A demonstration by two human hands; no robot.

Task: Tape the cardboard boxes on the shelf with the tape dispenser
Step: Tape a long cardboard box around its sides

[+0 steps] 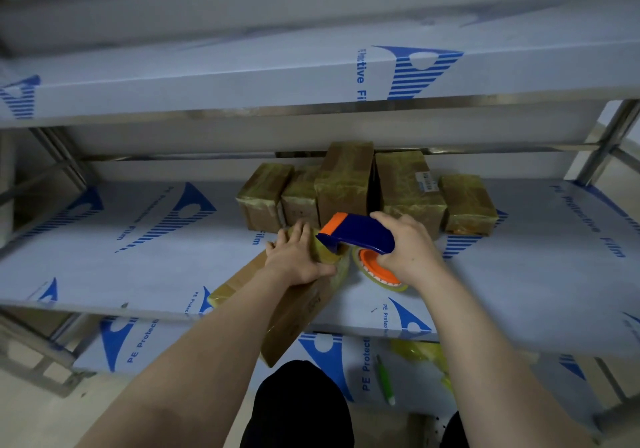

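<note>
A long cardboard box (294, 312) lies slanted across the middle shelf (138, 260), its near end hanging past the front edge. My left hand (296, 257) presses flat on the box's far end, fingers spread over yellowish tape. My right hand (408, 250) grips the handle of the blue and orange tape dispenser (356, 233), whose front end sits on that same far end. Its tape roll (377, 271) with an orange hub lies to the right of the box.
Several taped cardboard boxes (346, 188) stand in a row at the back of the middle shelf. An upper shelf (242, 80) overhangs the work area. On the lower shelf lie a green pen (384, 378) and crumpled yellow film (422, 354).
</note>
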